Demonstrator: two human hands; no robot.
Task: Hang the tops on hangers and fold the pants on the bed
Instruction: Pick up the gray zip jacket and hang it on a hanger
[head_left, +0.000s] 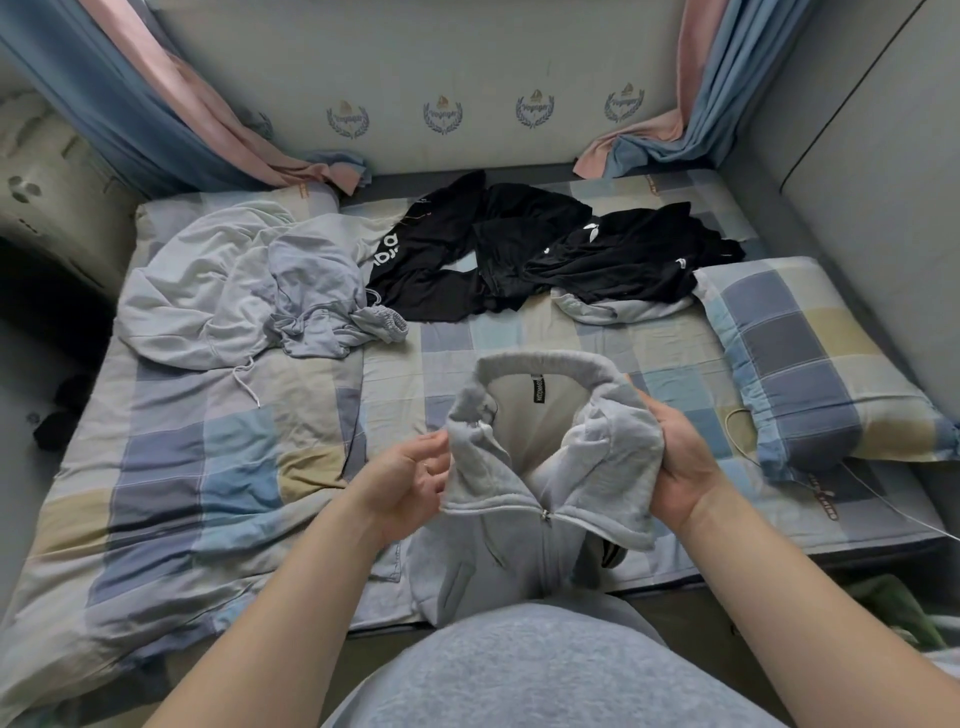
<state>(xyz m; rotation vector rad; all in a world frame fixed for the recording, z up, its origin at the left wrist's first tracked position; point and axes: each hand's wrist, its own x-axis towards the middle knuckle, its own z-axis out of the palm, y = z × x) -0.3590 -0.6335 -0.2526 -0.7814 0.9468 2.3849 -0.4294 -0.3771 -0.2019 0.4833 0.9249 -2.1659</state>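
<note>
Grey-clad torso (545, 675), foreground. Left hand (410, 478) pinches and right hand (680, 467) grips the collar of a grey zip top (483, 478), held over the bed (260, 441); no hanger visible. Beyond, pale hoodie heap (234, 291) and black garments (519, 249) lie unsorted: task judged barely begun.

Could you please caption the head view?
Left hand and right hand hold grey zip-up top by its collar above the bed.

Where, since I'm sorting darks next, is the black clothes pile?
Head view: the black clothes pile lies at the far middle of the bed, between the pale hoodie at left and the checked pillow at right.
</note>
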